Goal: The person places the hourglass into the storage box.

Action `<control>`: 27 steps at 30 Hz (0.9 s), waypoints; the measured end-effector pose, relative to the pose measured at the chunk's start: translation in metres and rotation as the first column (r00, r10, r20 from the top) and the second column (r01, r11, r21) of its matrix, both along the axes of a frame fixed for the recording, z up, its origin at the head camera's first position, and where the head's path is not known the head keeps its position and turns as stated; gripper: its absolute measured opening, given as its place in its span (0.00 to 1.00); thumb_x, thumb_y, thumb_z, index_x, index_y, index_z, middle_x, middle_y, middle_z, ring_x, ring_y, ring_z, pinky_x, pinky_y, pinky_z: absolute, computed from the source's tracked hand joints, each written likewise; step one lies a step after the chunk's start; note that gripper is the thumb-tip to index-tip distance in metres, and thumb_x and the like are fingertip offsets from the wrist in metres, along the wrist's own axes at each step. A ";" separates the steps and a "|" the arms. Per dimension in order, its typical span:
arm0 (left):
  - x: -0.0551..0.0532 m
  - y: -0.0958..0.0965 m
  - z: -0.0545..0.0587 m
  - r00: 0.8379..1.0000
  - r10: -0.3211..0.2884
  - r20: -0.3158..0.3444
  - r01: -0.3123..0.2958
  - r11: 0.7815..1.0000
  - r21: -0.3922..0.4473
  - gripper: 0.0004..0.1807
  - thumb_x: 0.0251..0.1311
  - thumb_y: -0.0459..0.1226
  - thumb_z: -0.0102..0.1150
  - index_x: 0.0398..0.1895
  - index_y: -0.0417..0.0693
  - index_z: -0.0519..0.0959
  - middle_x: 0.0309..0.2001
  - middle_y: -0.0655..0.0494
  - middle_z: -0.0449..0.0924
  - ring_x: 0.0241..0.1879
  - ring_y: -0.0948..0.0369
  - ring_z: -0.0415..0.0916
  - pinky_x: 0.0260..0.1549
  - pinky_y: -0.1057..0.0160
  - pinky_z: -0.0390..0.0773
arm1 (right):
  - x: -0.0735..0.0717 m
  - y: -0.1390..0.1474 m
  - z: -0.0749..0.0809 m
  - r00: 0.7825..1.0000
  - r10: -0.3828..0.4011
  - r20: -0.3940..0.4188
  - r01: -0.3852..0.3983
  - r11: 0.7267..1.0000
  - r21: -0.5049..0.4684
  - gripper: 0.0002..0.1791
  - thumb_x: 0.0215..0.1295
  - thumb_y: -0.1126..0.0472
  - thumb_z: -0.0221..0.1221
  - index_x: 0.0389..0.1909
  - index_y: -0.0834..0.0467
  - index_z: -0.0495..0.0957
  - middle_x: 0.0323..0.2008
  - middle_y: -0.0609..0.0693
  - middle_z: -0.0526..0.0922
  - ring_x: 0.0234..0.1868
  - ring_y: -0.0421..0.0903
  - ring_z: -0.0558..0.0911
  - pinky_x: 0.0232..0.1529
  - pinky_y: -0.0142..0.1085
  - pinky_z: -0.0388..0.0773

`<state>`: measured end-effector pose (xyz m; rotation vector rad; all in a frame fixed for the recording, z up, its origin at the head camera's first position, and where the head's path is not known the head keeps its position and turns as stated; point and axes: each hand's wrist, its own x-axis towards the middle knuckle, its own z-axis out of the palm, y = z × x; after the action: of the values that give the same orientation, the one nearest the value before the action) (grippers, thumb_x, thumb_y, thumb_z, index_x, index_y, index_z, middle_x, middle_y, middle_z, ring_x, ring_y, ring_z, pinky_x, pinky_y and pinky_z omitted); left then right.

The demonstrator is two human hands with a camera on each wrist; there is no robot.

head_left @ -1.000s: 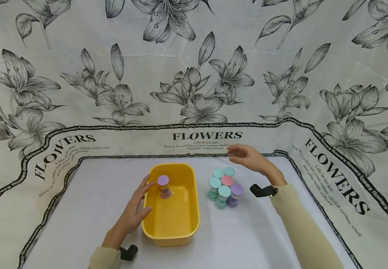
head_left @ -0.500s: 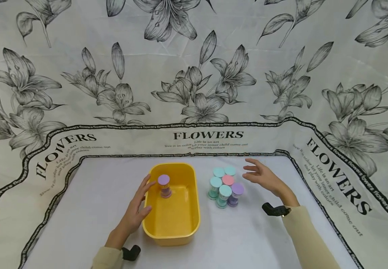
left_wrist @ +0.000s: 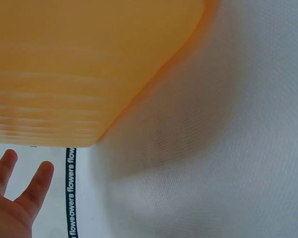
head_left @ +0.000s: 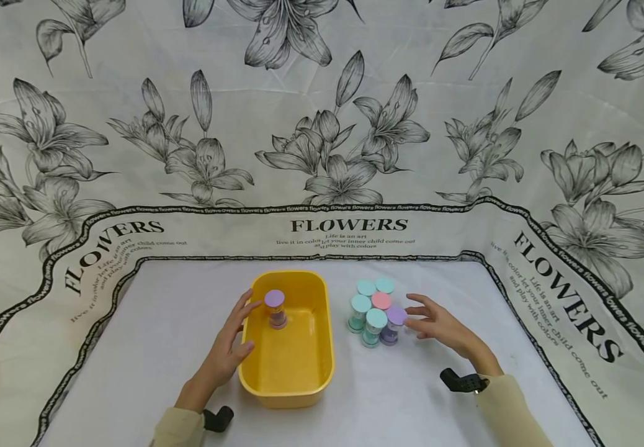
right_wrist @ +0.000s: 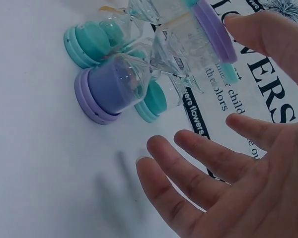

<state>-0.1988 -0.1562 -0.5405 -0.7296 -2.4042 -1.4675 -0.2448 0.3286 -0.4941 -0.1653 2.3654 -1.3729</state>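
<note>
A small sand timer [head_left: 275,309] with a purple cap stands upright in the yellow basin [head_left: 286,393], toward its far left. My left hand [head_left: 225,347] lies along the basin's left side, fingertips at the rim; two fingers show spread in the left wrist view. My right hand [head_left: 439,326] is just right of a cluster of upright sand timers, with its fingers spread. Closest to it is a purple sand timer [right_wrist: 111,84], whose cap overlaps my thumb tip in the right wrist view. Mint sand timers [head_left: 375,329] and one with a pink cap [head_left: 381,300] crowd beside it.
A white cloth [head_left: 160,323] covers the table, bordered by a black printed band [head_left: 322,257]. Behind hangs a flower-printed cloth [head_left: 333,136]. The timers stand a short way right of the basin.
My right hand has come down from above the far side of the timers to the right of the purple one. The left hand stays at the basin.
</note>
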 end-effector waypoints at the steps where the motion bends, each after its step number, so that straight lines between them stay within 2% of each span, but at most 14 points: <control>1: 0.000 0.000 0.000 1.000 -0.001 0.000 0.001 1.000 0.000 0.37 0.63 0.41 0.50 0.78 0.53 0.62 0.84 0.52 0.46 0.81 0.51 0.51 0.57 0.35 0.73 | 0.002 -0.001 -0.001 1.000 0.001 0.007 -0.001 1.000 -0.004 0.46 0.71 0.48 0.62 0.81 0.57 0.49 0.74 0.71 0.63 0.61 0.56 0.81 0.54 0.46 0.83; 8: 0.000 0.000 0.001 1.000 -0.004 0.006 0.004 1.000 0.010 0.37 0.61 0.39 0.51 0.78 0.52 0.63 0.84 0.53 0.47 0.81 0.54 0.51 0.58 0.35 0.73 | 0.007 -0.008 -0.004 1.000 -0.014 0.028 0.015 1.000 -0.027 0.44 0.70 0.48 0.63 0.80 0.56 0.53 0.72 0.70 0.66 0.55 0.52 0.83 0.49 0.42 0.83; 13: -0.001 -0.001 0.001 1.000 -0.003 -0.002 0.003 1.000 0.009 0.37 0.62 0.41 0.51 0.78 0.52 0.63 0.84 0.52 0.47 0.81 0.55 0.51 0.57 0.36 0.73 | 0.008 -0.009 -0.004 1.000 -0.010 0.013 0.011 0.999 -0.041 0.43 0.71 0.49 0.63 0.80 0.57 0.54 0.71 0.71 0.67 0.54 0.53 0.84 0.49 0.42 0.83; 20: -0.001 -0.002 -0.002 1.000 -0.002 -0.019 0.002 1.000 0.004 0.36 0.64 0.41 0.52 0.77 0.49 0.64 0.84 0.53 0.48 0.81 0.63 0.50 0.57 0.38 0.74 | 0.009 -0.011 -0.006 1.000 0.012 -0.004 -0.012 0.997 -0.081 0.41 0.72 0.51 0.62 0.79 0.60 0.57 0.65 0.68 0.74 0.54 0.58 0.84 0.49 0.44 0.84; 27: -0.001 -0.002 -0.001 1.000 0.001 -0.029 0.000 1.000 0.001 0.37 0.62 0.39 0.52 0.78 0.52 0.64 0.84 0.52 0.49 0.81 0.59 0.51 0.56 0.38 0.74 | 0.008 -0.013 -0.010 1.000 0.006 0.009 -0.005 0.995 -0.096 0.40 0.73 0.50 0.61 0.78 0.60 0.57 0.60 0.65 0.78 0.52 0.58 0.84 0.49 0.43 0.84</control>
<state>-0.1995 -0.1580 -0.5417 -0.7450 -2.3814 -1.4477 -0.2369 0.3158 -0.5036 -0.1917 2.2909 -1.4816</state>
